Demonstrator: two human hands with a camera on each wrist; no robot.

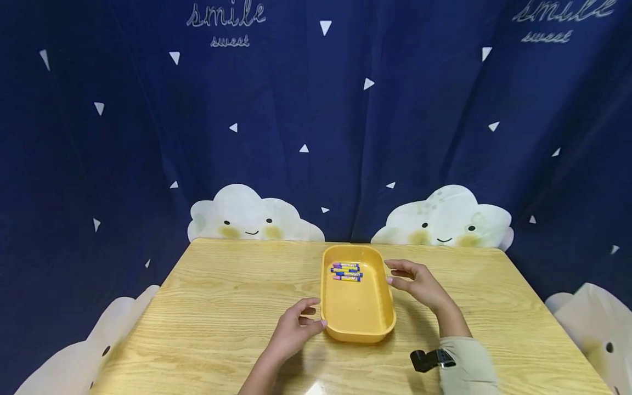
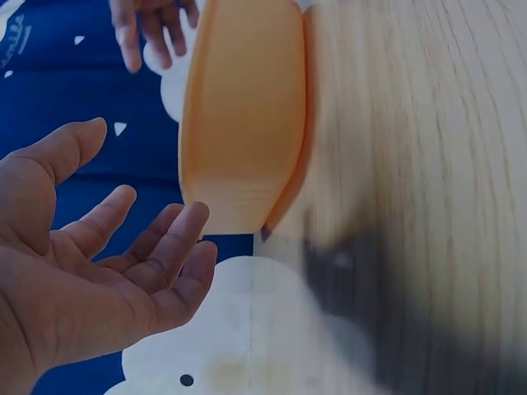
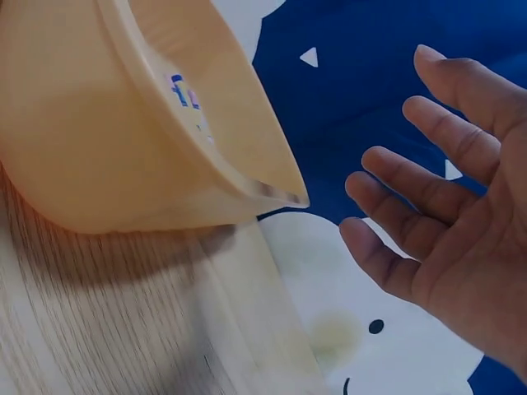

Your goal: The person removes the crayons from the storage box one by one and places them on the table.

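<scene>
Left hand [image 1: 292, 330] and right hand [image 1: 418, 283] apart, both loosely curved, palms inward

Surface: pale wood-grain table [image 1: 232, 285], under my left fingers [image 1: 310, 302] and right fingers [image 1: 402, 265] and spreading to either side of both. Nearer me than my left fingers I see a bright glare patch [image 1: 315, 389] on it.

Backdrop: dark blue curtain [image 1: 276, 93], beyond my fingertips past the table's far edge, scattered with small white triangles [image 1: 368, 84]. High above my left fingers I read pale lettering [image 1: 227, 16], "smile" over "sweet"; the same, second lettering [image 1: 563, 11], up and right of my right fingers.

Printed clouds: left-hand cloud [image 1: 247, 211] ahead and left of my left fingers, right-hand cloud [image 1: 446, 214] ahead and right of my right fingers; both smiling, yellow-cheeked. Partial clouds, far left [image 1: 74, 365] and far right [image 1: 592, 318].
</scene>
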